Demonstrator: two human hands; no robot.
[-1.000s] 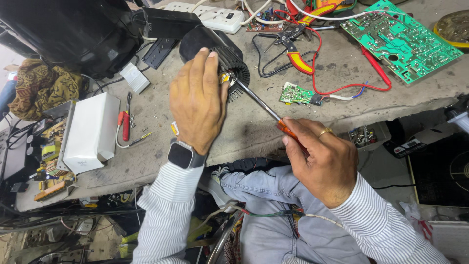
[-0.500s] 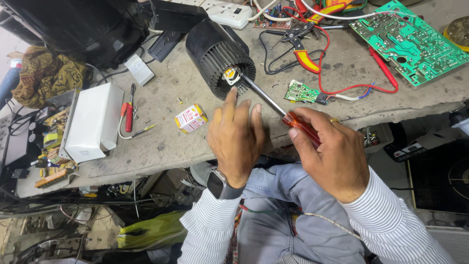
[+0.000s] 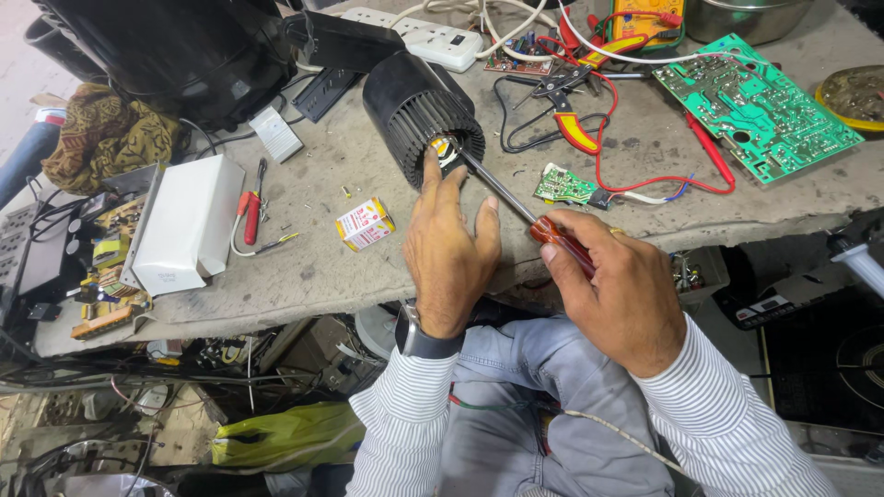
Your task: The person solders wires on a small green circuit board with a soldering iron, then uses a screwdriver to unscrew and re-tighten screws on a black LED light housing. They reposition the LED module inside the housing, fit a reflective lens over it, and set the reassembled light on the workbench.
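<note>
A black ribbed cylindrical fan drum [image 3: 416, 112] lies on its side on the grey workbench [image 3: 313, 267], its open end facing me. My left hand [image 3: 448, 248] rests at the drum's near end, with its fingertips touching the rim. My right hand [image 3: 619, 287] grips the red-orange handle of a long screwdriver [image 3: 516, 204]. The screwdriver's tip sits in the hub at the middle of the drum's end. A smartwatch is on my left wrist.
A small red and white box [image 3: 365, 224] lies left of my left hand. A white casing [image 3: 184, 225] and red-handled tool [image 3: 250, 204] sit further left. A green circuit board [image 3: 757, 103], a small green board [image 3: 564, 186], red-handled pliers [image 3: 571, 120], red wires and a white power strip [image 3: 424, 29] lie behind.
My left hand came off the top of the drum, drew back toward me, and now sits at the drum's near end. The right hand keeps hold of the screwdriver.
</note>
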